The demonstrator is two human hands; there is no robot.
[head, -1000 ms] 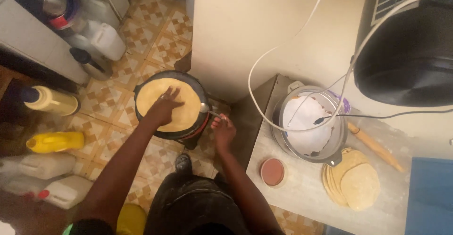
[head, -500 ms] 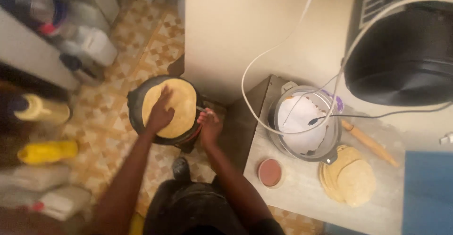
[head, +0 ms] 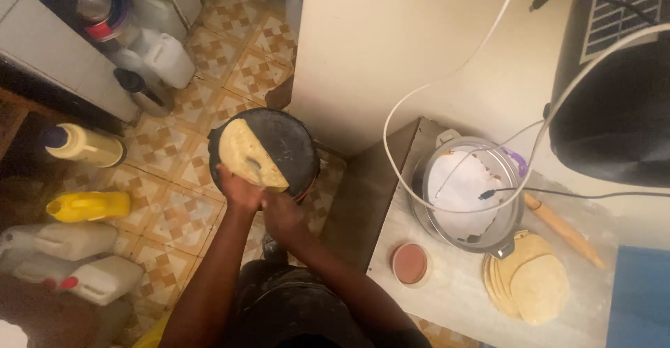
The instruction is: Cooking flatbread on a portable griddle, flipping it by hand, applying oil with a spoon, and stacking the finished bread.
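**Inspector:** Report the hands.

**Onlooker:** The left hand grips the near edge of a pale flatbread, lifting it half off the round black pan. The right hand sits just beside the left, at the pan's 6 o'clock edge; whether it is clenched on anything I cannot tell. A small utensil shows against the bread, but which hand holds it I cannot tell.

**Inspector:** Position of the flatbread?

**Onlooker:** Over the pan's 9 o'clock half, tilted; the pan's 3 o'clock half lies bare. The pan stands low, over the tiled floor.

**Inspector:** Surroundings?

**Onlooker:** At 3 o'clock from the pan, the desk carries a metal pot with white contents, white cables crossing above it. A stack of flatbreads lies at the pot's 5 o'clock, a wooden rolling pin at its 3 o'clock, a small reddish lid at its 7 o'clock. At the pan's 9 o'clock, on the floor, stand a yellow jug and white jerrycans.
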